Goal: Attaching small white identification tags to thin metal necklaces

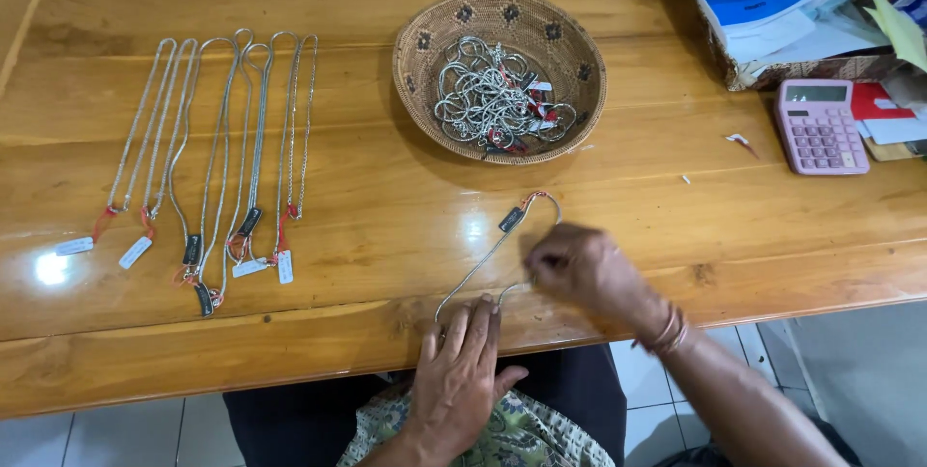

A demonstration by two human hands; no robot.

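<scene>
Nearest the camera, a patterned green cloth [512,433] is seen on the person's lap, just below the table edge. Above it, the left hand [459,380] is laid flat, fingers spread, on the near edge of the wooden table [386,206]; its fingertips are pressed on the lower end of a silver chain [488,259]. Nothing is enclosed by this hand. The right hand [579,269] is closed, and the chain's other strand is pinched between its fingertips.

The chain is thin and silvery, stretched into a long narrow loop that runs diagonally from the left fingertips up to a curved bend, where a small dark tag and a red thread are attached. It lies on the table between the hands and a round woven basket [499,76].

One basket is counted, filled with a tangled heap of more silver chains with red threads; their number cannot be told. On the left, about six chains [217,158] are laid out in parallel loops, each with a tag at its lower end. One pink calculator [819,126] is placed at the right, beside a box of papers [782,13].
</scene>
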